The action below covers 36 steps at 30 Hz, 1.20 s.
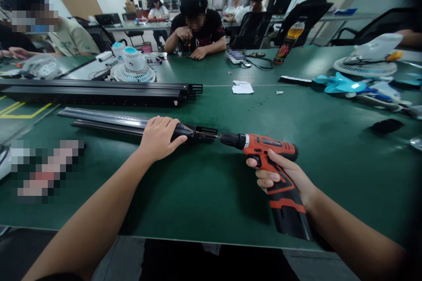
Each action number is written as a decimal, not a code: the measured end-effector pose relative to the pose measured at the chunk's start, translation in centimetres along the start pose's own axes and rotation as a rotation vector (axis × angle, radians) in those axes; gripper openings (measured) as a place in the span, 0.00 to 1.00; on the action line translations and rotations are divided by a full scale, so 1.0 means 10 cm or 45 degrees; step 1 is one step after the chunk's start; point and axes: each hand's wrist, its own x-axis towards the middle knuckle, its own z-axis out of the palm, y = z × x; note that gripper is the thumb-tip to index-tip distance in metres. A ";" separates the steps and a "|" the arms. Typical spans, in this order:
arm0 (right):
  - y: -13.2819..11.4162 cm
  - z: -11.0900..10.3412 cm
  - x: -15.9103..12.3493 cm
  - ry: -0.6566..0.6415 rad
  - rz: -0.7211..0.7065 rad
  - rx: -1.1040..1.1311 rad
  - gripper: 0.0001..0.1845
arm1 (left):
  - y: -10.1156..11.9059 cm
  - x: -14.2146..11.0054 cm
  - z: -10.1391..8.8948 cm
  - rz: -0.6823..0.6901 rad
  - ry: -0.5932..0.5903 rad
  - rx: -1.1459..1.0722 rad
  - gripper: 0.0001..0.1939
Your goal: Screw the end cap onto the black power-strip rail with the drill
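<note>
My right hand (280,173) grips an orange and black cordless drill (268,144) by its handle, with the index finger by the trigger. The drill lies level and points left, its thin bit meeting the slotted end piece of a long black bar (112,119). Whether the bit sits on a screw is too small to tell. My left hand (161,137) lies over the bar near that end, fingers wrapped across its top and thumb along the near side. The bar rests on the green table, its far end toward the left.
Behind the bar lie several more long black bars (95,95). White fan parts (133,66) stand at the back left, and blue fan blades (343,83) lie at the right. Paper scraps (243,87) and a bottle (290,41) are farther back. A person works across the table.
</note>
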 end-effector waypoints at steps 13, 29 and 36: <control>0.00 -0.04 0.02 -0.120 0.013 0.042 0.21 | 0.00 0.01 0.01 -0.008 -0.009 -0.006 0.28; 0.00 -0.05 0.02 -0.062 0.012 0.036 0.21 | -0.01 0.00 0.02 -0.009 0.004 -0.042 0.27; 0.00 -0.03 0.02 -0.050 0.008 0.033 0.21 | 0.00 0.00 0.01 -0.008 0.009 -0.039 0.27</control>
